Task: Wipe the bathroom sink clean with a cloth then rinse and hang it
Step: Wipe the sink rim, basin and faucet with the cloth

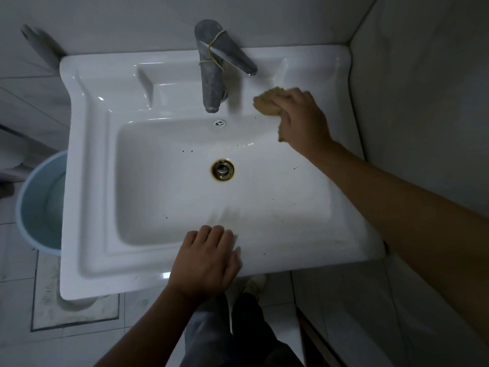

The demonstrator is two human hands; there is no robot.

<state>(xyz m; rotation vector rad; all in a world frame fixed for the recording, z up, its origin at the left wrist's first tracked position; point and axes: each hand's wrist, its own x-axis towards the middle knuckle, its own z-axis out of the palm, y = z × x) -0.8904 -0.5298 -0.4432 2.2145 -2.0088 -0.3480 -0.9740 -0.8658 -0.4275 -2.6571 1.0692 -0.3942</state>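
Tan, perhaps nubbly cloth (266, 102) under right hand (301, 117) on glossy white sink (87, 181)

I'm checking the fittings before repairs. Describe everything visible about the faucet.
The faucet is dull, spotted grey metal, mounted on the back ledge of the white sink, its spout end at the basin's edge. Its flat lever points right. A yellowish rubber band loops round lever and body. No water runs. The cloth lies to its right, apart.

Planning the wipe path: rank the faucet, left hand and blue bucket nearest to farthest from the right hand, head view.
1. Faucet, just left of the right hand.
2. Left hand, on the front rim of the sink.
3. Blue bucket, on the floor, far left.
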